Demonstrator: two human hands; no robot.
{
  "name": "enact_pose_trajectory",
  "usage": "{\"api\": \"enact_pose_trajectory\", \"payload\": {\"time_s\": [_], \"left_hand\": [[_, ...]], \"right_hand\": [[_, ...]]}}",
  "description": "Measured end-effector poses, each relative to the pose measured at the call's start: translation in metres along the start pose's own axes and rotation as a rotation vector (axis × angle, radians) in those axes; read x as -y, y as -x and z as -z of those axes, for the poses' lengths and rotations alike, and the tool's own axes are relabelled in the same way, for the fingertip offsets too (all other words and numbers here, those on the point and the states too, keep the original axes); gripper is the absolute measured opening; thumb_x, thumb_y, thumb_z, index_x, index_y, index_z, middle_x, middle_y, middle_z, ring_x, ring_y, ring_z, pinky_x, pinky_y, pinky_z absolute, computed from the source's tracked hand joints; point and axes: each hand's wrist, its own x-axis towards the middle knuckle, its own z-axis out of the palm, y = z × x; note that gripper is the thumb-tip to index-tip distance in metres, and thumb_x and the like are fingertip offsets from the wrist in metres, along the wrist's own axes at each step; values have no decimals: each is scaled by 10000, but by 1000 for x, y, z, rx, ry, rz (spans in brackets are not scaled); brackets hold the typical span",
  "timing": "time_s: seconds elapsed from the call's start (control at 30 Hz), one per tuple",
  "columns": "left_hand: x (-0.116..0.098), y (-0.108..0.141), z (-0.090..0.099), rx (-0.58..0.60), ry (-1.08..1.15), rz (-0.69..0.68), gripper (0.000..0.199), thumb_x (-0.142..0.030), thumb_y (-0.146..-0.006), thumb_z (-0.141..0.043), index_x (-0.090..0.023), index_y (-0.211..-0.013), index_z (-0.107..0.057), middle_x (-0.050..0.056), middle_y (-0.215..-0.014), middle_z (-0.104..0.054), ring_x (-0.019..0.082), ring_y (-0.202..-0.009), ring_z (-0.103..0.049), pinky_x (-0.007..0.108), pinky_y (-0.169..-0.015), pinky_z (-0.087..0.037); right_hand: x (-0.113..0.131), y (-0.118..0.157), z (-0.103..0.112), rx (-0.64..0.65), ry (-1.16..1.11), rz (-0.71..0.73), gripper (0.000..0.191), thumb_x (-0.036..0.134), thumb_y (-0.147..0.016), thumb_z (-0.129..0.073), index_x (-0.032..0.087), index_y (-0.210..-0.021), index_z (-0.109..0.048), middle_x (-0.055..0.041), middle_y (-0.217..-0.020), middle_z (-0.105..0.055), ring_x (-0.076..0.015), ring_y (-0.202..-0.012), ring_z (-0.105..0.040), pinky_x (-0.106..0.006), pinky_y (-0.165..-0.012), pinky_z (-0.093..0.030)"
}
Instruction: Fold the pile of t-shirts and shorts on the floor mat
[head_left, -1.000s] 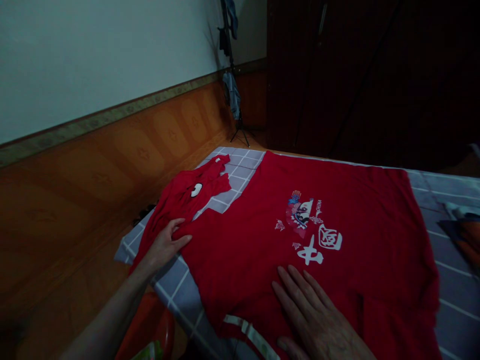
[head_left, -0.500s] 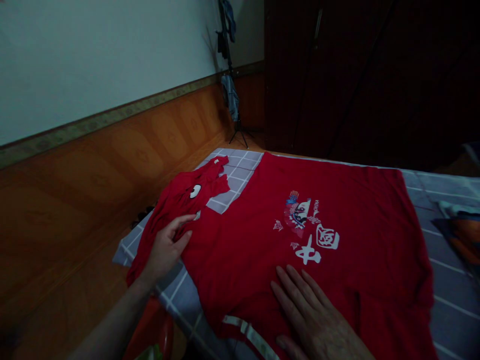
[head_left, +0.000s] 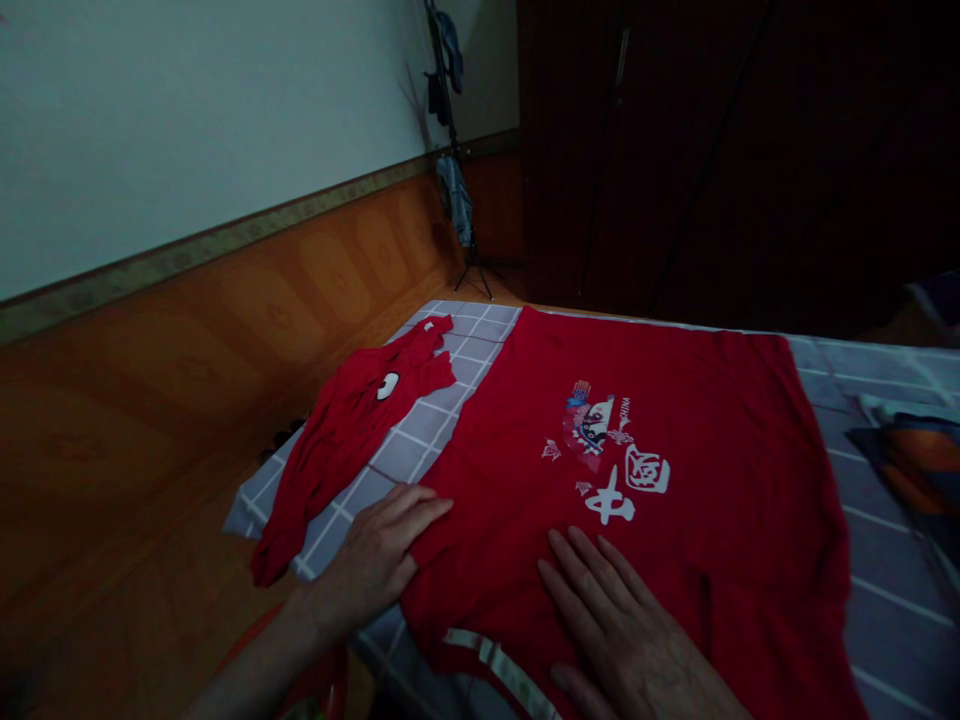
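A large red T-shirt (head_left: pixel 510 430) lies spread on a grey-and-white checked cloth (head_left: pixel 420 440), its collar toward me. White characters and a coloured mask print show on its front. At its left edge, my left hand (head_left: pixel 379 545) has curled fingers closed on the sleeve fabric; part of the grip is hidden. My right hand (head_left: pixel 630 620) rests flat on the shirt's near part, fingers stretched out, below the print. To the left lies another red garment (head_left: pixel 345 420) with a white eye-like patch, crumpled and apart from the T-shirt.
A folded dark and orange piece of fabric (head_left: pixel 915 470) is at the right edge. Below my left forearm is a red plastic container (head_left: pixel 334 680), partly hidden. A black stand (head_left: pixel 454 130) with hanging clothes stands in the corner, beside a dark wardrobe (head_left: pixel 675 160).
My left hand has moved right and toward me, drawing the T-shirt's sleeve inward off the other red garment. More checked cloth shows between the two. My right hand stays in place.
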Motion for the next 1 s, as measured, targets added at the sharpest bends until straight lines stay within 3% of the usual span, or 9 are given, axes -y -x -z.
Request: {"api": "enact_pose_trajectory", "payload": {"time_s": [0.07, 0.13, 0.23, 0.33, 0.5, 0.6, 0.7, 0.87, 1.0], "left_hand": [[-2, 0, -2, -115, 64, 45, 420, -18, -782, -435, -208, -1122, -593, 69, -1024, -624, 180, -952, -595, 300, -815, -490], [-5, -1, -4, -152, 118, 59, 284, -72, -863, -436, -204, -1045, -609, 54, -923, -628, 158, -866, -607, 264, -755, -488], [-9, -4, -2, 31, 82, 57, 173, -248, -902, -529, -198, -1037, -625, 54, -913, -650, 171, -843, -619, 271, -745, -490], [-10, -10, 9, 208, 58, 60, 301, -368, -874, -591, -214, -1130, -612, 55, -998, -664, 187, -898, -625, 288, -785, -497], [-4, -39, 24, 58, 59, 16, 253, -261, -954, -436, -195, -1108, -626, 61, -1018, -668, 164, -952, -619, 292, -859, -491], [6, -65, 15, 58, -9, -62, 279, -213, -949, -418, -195, -1153, -607, 71, -1159, -637, 174, -1077, -588, 318, -958, -460], [20, -87, -1, 88, -95, -54, 324, -171, -924, -426, -192, -1214, -568, 77, -1247, -594, 189, -1141, -561, 333, -989, -442], [35, -100, -11, 144, -150, 6, 276, -126, -843, -460, -186, -1046, -636, 54, -976, -625, 184, -902, -614, 292, -824, -484], [34, -96, -9, 118, -132, 50, 239, -102, -760, -480, -198, -918, -631, 25, -888, -584, 159, -772, -582, 260, -729, -459]], "right_hand": [[0, 0, 0, -1, -3, -2, 598, 297, -871, -471, 163, -1442, -350, -73, -1470, -366, -273, -1324, -373, -401, -998, -453], [0, 0, 1, 1, 6, 8, 594, 311, -874, -469, 159, -1437, -359, -75, -1464, -376, -273, -1318, -381, -399, -985, -465], [0, -1, 4, 5, 22, 12, 590, 329, -877, -467, 146, -1430, -370, -88, -1454, -388, -282, -1309, -394, -407, -963, -482], [0, -2, 5, -12, -2, 2, 600, 334, -888, -451, 152, -1447, -332, -81, -1454, -389, -276, -1314, -387, -415, -991, -458], [2, -2, 8, 0, -23, -8, 600, 295, -888, -438, 170, -1460, -304, -65, -1462, -377, -264, -1316, -386, -402, -989, -463], [2, -2, 8, 12, -12, -9, 593, 298, -879, -439, 154, -1446, -340, -74, -1452, -394, -275, -1317, -382, -413, -991, -460], [3, 0, 6, -6, 20, -7, 587, 255, -861, -442, 150, -1433, -365, -73, -1453, -395, -267, -1317, -385, -399, -992, -458], [3, 0, 3, -14, 71, 3, 600, 299, -846, -493, 134, -1415, -393, -101, -1457, -386, -278, -1313, -387, -394, -981, -461], [2, -3, 4, -5, 109, 25, 602, 314, -839, -504, 134, -1406, -407, -116, -1441, -405, -276, -1301, -407, -387, -949, -485]]}}
